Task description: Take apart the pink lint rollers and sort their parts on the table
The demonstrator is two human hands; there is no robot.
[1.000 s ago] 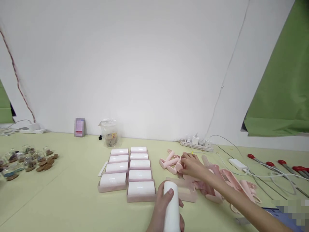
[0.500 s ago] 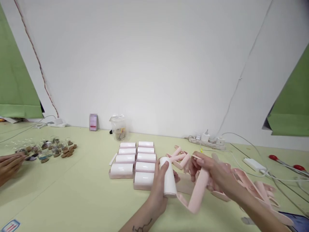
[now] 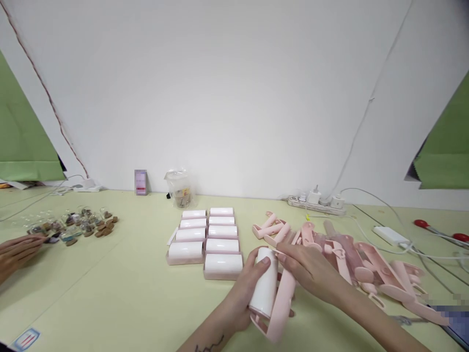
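A white lint roll (image 3: 264, 283), tilted upright, is gripped by my left hand (image 3: 245, 293), thumb along its side. Right against the roll lies a pink lint roller handle (image 3: 283, 305), its bent lower end just below the roll's bottom. My right hand (image 3: 304, 269) has its fingers closed at the top of the handle, near the roll's upper end. The fingertips overlap there, so the exact contact is hidden. To the left, several white rolls in pink cases (image 3: 223, 264) lie in two columns on the table.
Pink plastic parts (image 3: 373, 259) are heaped at the right, beside a white adapter (image 3: 390, 235) and cables. A power strip (image 3: 315, 205) runs along the wall. Far left, another person's hand (image 3: 18, 252) is near small glass domes (image 3: 86, 227) and cork pieces (image 3: 106, 227).
My right hand has moved left and down, bringing the pink handle from apart to alongside the white roll. My left hand keeps its grip on the roll, slightly lower and farther right.
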